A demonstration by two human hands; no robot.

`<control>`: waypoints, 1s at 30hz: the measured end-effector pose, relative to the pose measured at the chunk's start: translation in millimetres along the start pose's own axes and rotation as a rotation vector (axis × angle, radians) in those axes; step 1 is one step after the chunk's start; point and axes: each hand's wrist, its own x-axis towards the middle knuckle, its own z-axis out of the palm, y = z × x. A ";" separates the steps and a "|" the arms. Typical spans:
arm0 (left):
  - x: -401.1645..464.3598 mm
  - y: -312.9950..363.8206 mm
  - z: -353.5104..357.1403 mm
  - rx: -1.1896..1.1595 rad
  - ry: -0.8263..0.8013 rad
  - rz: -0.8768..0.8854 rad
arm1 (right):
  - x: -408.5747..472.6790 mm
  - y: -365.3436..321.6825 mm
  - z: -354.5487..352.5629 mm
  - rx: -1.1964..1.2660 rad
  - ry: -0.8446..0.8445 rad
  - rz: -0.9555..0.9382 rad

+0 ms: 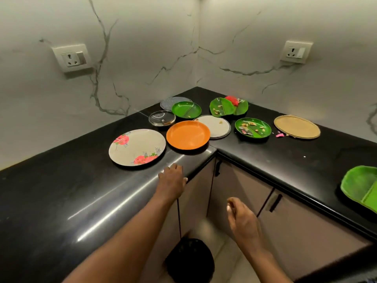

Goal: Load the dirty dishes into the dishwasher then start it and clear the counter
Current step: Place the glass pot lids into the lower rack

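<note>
Resting left hand [171, 177] flat on counter edge [195, 162] just below orange plate [188, 134], right hand [242, 219] hanging loose, holding nothing, below that edge

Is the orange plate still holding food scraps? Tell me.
No. The orange plate shows a bare, clean-looking surface, while the green plate nearby holds scraps.

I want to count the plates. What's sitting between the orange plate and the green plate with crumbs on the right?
In the head view, a white round plate lies between the orange plate and the green plate; the orange plate overlaps its edge.
</note>
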 end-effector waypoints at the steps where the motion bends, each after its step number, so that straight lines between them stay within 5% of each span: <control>1: 15.2 -4.3 -1.5 -0.010 0.010 0.001 | 16.1 -3.6 4.3 0.009 0.012 -0.014; 15: 231.5 -19.6 0.1 -0.025 -0.030 -0.108 | 291.5 -34.8 86.2 0.243 -0.047 -0.110; 23: 289.3 -24.2 9.7 0.002 -0.370 -0.199 | 420.6 -65.6 155.9 0.386 -0.279 -0.014; 30: 303.8 -17.1 17.3 -0.244 -0.427 -0.374 | 470.6 -115.0 219.5 0.402 -0.374 0.064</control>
